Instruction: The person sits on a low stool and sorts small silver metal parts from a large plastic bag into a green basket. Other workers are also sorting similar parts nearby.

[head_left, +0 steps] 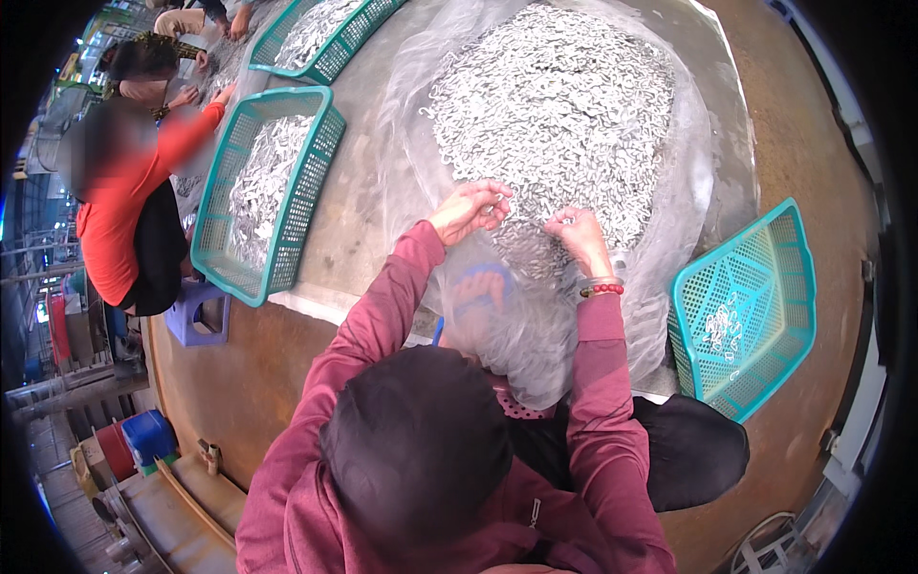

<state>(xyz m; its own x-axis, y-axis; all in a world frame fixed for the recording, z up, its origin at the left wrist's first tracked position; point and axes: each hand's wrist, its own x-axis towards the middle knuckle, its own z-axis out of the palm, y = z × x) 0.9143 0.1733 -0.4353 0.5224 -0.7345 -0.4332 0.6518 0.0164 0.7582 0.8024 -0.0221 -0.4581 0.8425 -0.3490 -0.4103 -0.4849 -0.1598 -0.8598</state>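
Observation:
A large heap of small silvery curved pieces (555, 105), shaped like S-hooks, lies on a sheer whitish net (406, 124). At the heap's near edge, my left hand (467, 210) pinches a small curved piece between thumb and fingers. My right hand (580, 236), with a red bead bracelet (602, 289) at the wrist, is a little to the right, its fingers closed on another small piece. The two hands are apart. Below them, gathered net (521, 335) drapes over my lap, with a darker patch of pieces (526, 251) just between the hands.
To my right stands a teal basket (681, 297) with a few pieces inside. Two teal baskets (330, 143) (378, 24) holding many pieces stand at the left. Beyond them, a person in orange (120, 239) sits by a purple stool (196, 316), with other people (143, 67) farther back.

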